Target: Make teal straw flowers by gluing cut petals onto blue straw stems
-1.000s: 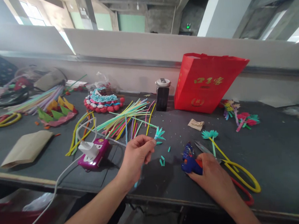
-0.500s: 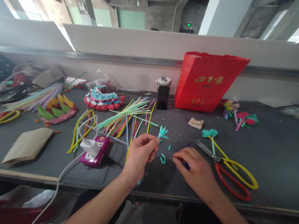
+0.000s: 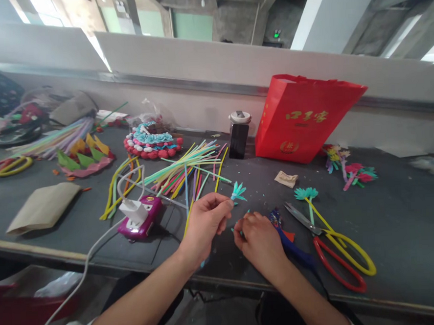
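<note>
Between thumb and fingertips, my left hand (image 3: pixel 210 217) pinches a small teal pipe-cleaner flower (image 3: pixel 238 192), its petals fanned out to the right. My right hand (image 3: pixel 260 236) rests low over the table, fingers curled down where small teal cut pieces (image 3: pixel 233 230) lie; these are mostly covered, and what the fingertips grip cannot be made out. Just right of that hand lies a blue glue gun (image 3: pixel 296 250) with an orange part. Beyond it are scissors (image 3: pixel 317 231) with red and yellow handles, beside a finished-looking teal flower (image 3: pixel 306 193) on a stem.
Loose pipe cleaners (image 3: pixel 188 166) are heaped behind my left hand. A purple power block (image 3: pixel 141 218) with a white plug and cable sits left. At the back stand a dark bottle (image 3: pixel 238 139) and a red paper bag (image 3: pixel 306 118). Colourful flowers (image 3: pixel 357 173) lie right.
My right hand has moved left off the glue gun to the teal pieces, leaving the gun in plain view on the table. My left hand still holds the flower in the same place.
</note>
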### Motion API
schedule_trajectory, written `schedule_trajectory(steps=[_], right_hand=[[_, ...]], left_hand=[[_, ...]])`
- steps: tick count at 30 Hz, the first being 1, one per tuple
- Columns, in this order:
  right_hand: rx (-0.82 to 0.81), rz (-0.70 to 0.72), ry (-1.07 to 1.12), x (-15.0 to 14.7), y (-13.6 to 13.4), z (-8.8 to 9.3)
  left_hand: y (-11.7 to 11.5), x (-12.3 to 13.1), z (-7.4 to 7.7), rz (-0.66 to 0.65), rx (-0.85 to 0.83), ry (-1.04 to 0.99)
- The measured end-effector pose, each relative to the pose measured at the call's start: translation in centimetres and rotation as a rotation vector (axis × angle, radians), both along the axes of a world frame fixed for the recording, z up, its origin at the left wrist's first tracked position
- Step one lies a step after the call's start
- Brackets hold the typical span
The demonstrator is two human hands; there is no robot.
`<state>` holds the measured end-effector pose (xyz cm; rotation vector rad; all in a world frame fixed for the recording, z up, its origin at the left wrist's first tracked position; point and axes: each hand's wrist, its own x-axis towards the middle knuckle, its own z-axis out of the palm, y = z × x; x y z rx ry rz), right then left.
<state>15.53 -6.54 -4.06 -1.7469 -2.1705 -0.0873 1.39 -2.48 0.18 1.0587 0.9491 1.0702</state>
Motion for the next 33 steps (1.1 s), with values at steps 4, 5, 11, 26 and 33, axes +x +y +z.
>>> schedule_trajectory(steps=[4,5,11,26,33], right_hand=[[0.059,0.041,0.472,1.1,-1.0,1.7],[0.074,0.052,0.567,1.6,-1.4,2.2],[0.041,-0.052,1.225,3.8,-2.6,3.3],[0.027,-0.042,1.503,4.2,-2.6,3.4],[0.228,-0.08,0.969,3.8,-2.4,3.6]], left_hand=[[0.0,0.0,0.2,0.016,-0.004,0.009],[0.0,0.0,0.2,0.016,-0.009,0.013],[-0.2,0.3,0.1,-0.005,-0.044,0.02],[-0.6,1.0,-0.6,-0.116,-0.171,-0.059],[-1.1,1.3,-0.5,-0.132,-0.139,0.01]])
